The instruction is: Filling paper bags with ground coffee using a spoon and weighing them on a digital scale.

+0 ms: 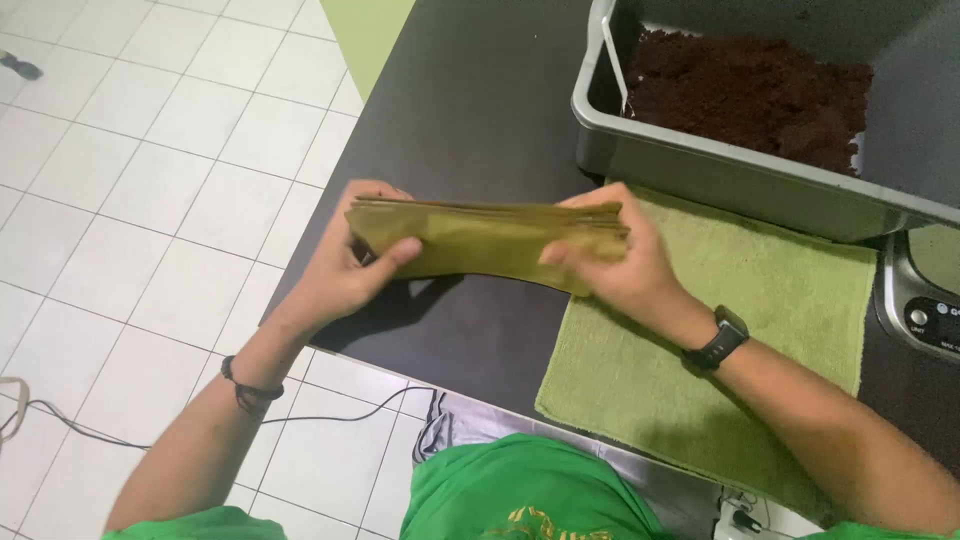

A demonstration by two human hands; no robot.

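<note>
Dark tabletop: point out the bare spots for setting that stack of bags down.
Bare tabletop lies left of the gray tub. The green towel before the tub is free too. The right corner is crowded by a scale.

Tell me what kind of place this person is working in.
Probably a small packing or weighing station, indoors. A grey tub of dark brown grounds sits beside a digital scale on a dark table, and both hands hold a stack of flat olive pouches.

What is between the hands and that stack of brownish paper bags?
Nothing visible. The left hand and right hand each grip one end of the stack of paper bags, holding it above the dark table.
</note>
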